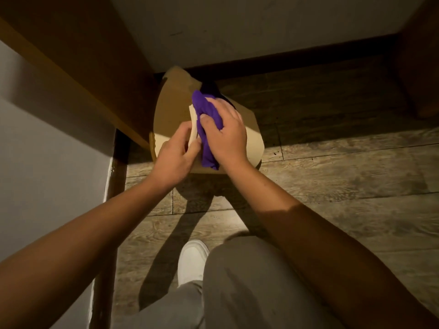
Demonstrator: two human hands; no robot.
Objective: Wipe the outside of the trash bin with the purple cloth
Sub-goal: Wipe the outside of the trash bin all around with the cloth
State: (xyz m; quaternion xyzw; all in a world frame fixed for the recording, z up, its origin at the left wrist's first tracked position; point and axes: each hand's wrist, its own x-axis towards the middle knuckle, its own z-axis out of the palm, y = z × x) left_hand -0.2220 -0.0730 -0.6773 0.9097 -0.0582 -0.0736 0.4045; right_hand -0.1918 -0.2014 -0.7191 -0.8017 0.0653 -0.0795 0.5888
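**Head view: both hands on the bin, cloth under the right**

Head view looks straight down at a beige trash bin (171, 108) standing on the wood-plank floor (332, 176), tucked against the brown wooden furniture panel (78, 74) on your left and close to the dark baseboard (297, 55) at the back. Your right hand (225, 136) is curled around the purple cloth (209, 124), fingers closed over the bunched fabric and pressing it against the bin's pale upper edge; a tail of cloth hangs down below your palm. Your left hand (174, 157) is just beside it, thumb and fingers pinched on the bin's light-coloured rim (193, 125), touching the cloth's edge. The bin's far half lies in shadow, the near half in bright light. Below your forearms you can see your grey trouser leg (249, 286) and one white shoe (192, 262) on the floor, well short of the bin.
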